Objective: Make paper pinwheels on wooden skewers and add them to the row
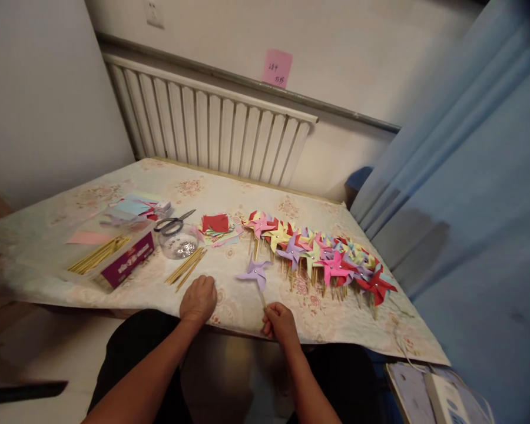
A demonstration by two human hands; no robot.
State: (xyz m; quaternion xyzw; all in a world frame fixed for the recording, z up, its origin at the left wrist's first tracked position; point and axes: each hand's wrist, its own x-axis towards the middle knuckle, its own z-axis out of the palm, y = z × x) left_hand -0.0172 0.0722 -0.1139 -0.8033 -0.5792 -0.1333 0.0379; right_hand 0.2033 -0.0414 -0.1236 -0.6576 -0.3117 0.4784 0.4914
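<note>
My right hand pinches the thin wooden stick of a lilac paper pinwheel near the table's front edge. The pinwheel's head points away from me, with a small shiny pin at its centre. My left hand rests on the tablecloth in a loose fist, its fingertips tucked under, and nothing shows in it. Just beyond it lie several loose wooden sticks. To the right, a dense group of finished pinwheels in pink, red, yellow and lilac lies in rows.
A clear plastic box with a purple label holds sticks at left. Scissors lie across a clear dish of small shiny pins. Cut paper pieces are stacked behind. A radiator lines the wall; a blue curtain hangs at right.
</note>
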